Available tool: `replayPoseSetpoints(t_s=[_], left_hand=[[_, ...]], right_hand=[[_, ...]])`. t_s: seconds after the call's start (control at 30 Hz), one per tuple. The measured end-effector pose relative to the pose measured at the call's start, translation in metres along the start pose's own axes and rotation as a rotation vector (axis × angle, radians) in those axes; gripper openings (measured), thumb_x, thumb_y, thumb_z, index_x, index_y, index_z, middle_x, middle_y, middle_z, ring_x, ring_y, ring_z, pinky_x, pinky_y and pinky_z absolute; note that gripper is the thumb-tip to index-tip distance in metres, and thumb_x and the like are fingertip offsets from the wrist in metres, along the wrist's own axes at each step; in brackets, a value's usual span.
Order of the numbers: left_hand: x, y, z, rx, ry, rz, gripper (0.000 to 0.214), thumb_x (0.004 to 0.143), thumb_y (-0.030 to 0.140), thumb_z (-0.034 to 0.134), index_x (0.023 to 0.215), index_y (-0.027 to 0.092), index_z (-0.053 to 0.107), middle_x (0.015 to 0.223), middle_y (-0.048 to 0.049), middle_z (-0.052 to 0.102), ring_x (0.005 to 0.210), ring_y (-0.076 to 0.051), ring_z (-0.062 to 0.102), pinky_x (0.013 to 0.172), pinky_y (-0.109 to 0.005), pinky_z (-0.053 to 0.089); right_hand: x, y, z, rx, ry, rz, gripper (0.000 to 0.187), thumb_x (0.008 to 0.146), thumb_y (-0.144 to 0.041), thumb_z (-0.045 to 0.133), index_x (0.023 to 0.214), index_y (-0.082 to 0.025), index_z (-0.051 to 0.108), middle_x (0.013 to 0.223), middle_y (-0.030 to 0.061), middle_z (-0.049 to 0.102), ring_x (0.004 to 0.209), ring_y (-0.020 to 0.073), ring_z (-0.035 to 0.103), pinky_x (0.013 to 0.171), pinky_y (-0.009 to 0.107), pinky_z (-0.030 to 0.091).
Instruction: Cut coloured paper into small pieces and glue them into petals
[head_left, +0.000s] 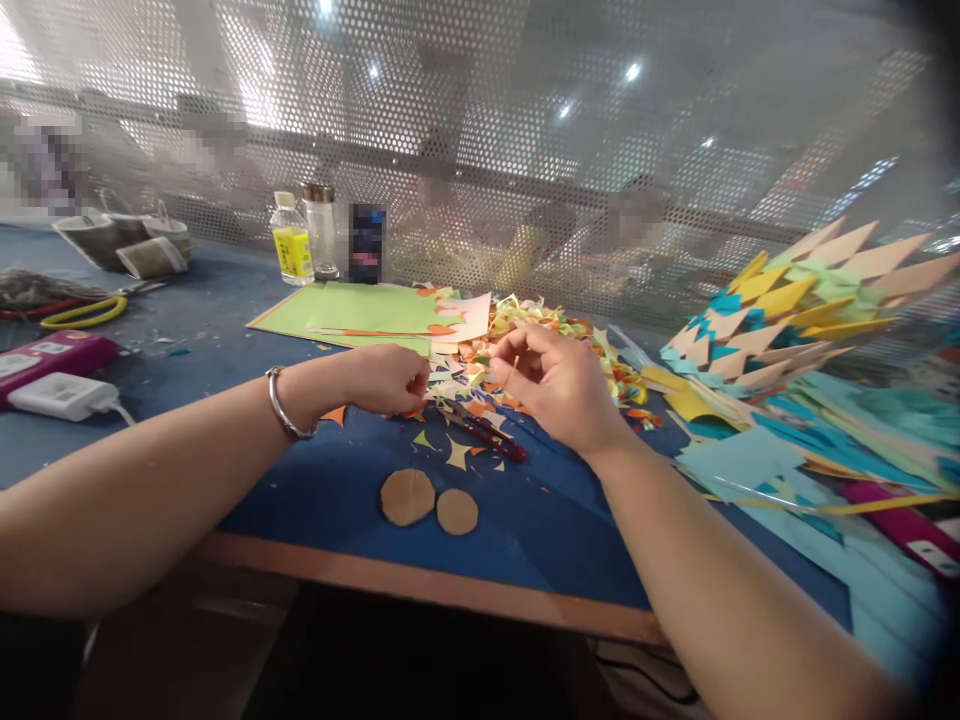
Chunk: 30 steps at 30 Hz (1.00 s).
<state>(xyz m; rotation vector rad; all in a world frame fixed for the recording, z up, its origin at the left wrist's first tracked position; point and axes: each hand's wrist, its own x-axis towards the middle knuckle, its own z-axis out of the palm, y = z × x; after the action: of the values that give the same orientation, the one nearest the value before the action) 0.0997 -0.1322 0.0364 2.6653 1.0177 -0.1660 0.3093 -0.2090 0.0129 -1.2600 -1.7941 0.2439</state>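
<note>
My left hand (pixel 394 378), with a silver bangle at the wrist, is closed above the near edge of the paper scraps (pixel 442 385); its curled fingers hide anything inside. My right hand (pixel 559 385) has thumb and forefinger bent together over the heap of cut paper scraps (pixel 536 320). Whether a scrap is in that pinch is too small to make out. Between the hands lies a slim dark tool with a red end (pixel 516 452). Closer to me, a larger cardboard disc (pixel 407 497) and a smaller cardboard disc (pixel 457 511) lie side by side.
Green paper sheets (pixel 337 308) lie behind my left hand, near a yellow-labelled bottle (pixel 292 245). On the left are a power strip (pixel 60 358) and yellow-handled scissors (pixel 84 312). A folded-paper construction (pixel 772 310) and blue paper (pixel 742 455) occupy the right. Perforated metal (pixel 480 130) rises behind.
</note>
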Motion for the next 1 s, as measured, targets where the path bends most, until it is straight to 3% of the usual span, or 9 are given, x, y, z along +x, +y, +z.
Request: replayPoseSetpoints(t_s=[0.2, 0.33, 0.47, 0.63, 0.8, 1.0], left_hand=[[0.008, -0.005, 0.004, -0.185, 0.221, 0.086, 0.021, 0.073, 0.023, 0.058, 0.093, 0.018, 0.061, 0.084, -0.0046, 0.067, 0.064, -0.013, 0.057, 0.057, -0.026, 0.036], [0.010, 0.000, 0.011, -0.347, 0.396, 0.143, 0.026, 0.069, 0.019, 0.063, 0.095, 0.017, 0.058, 0.085, -0.0037, 0.065, 0.063, -0.012, 0.056, 0.057, -0.026, 0.038], [0.016, 0.001, 0.019, -0.604, 0.489, 0.263, 0.032, 0.067, 0.014, 0.064, 0.098, 0.017, 0.057, 0.078, -0.0017, 0.062, 0.063, -0.011, 0.058, 0.060, -0.026, 0.042], [0.022, 0.002, 0.024, -0.931, 0.426, 0.323, 0.035, 0.066, 0.010, 0.062, 0.100, 0.015, 0.056, 0.080, -0.0032, 0.064, 0.068, -0.011, 0.061, 0.062, -0.025, 0.046], [0.017, 0.009, 0.020, -1.133, 0.327, 0.274, 0.029, 0.066, 0.005, 0.059, 0.094, 0.013, 0.060, 0.072, -0.0011, 0.065, 0.066, -0.010, 0.062, 0.064, -0.025, 0.049], [0.015, 0.013, 0.017, -1.391, 0.244, 0.202, 0.020, 0.073, 0.011, 0.068, 0.091, 0.011, 0.060, 0.072, -0.0031, 0.068, 0.065, -0.011, 0.066, 0.068, -0.027, 0.051]], right_hand=[[0.000, -0.004, 0.001, -0.042, -0.009, -0.049, 0.006, 0.081, -0.020, 0.062, 0.077, -0.018, 0.057, 0.070, -0.0019, 0.057, 0.049, 0.0061, 0.044, 0.047, 0.025, 0.037], [-0.002, -0.007, 0.003, -0.069, -0.036, -0.055, 0.006, 0.081, -0.020, 0.061, 0.077, -0.018, 0.057, 0.068, -0.0020, 0.057, 0.050, 0.0065, 0.045, 0.048, 0.024, 0.038], [-0.003, -0.009, 0.007, -0.079, -0.058, -0.087, 0.005, 0.082, -0.019, 0.060, 0.079, -0.019, 0.057, 0.069, -0.0017, 0.057, 0.050, 0.0065, 0.044, 0.048, 0.024, 0.037], [-0.003, -0.009, 0.010, -0.143, -0.071, -0.145, 0.005, 0.084, -0.020, 0.059, 0.079, -0.019, 0.057, 0.073, 0.0000, 0.059, 0.055, 0.0083, 0.048, 0.053, 0.025, 0.040], [-0.003, -0.008, 0.009, -0.177, -0.049, -0.193, 0.004, 0.085, -0.019, 0.058, 0.081, -0.019, 0.057, 0.076, 0.0005, 0.059, 0.056, 0.0086, 0.050, 0.054, 0.025, 0.041], [-0.004, -0.007, 0.008, -0.197, -0.040, -0.237, 0.003, 0.085, -0.017, 0.057, 0.083, -0.019, 0.057, 0.077, 0.0009, 0.060, 0.057, 0.0087, 0.050, 0.054, 0.025, 0.042]])
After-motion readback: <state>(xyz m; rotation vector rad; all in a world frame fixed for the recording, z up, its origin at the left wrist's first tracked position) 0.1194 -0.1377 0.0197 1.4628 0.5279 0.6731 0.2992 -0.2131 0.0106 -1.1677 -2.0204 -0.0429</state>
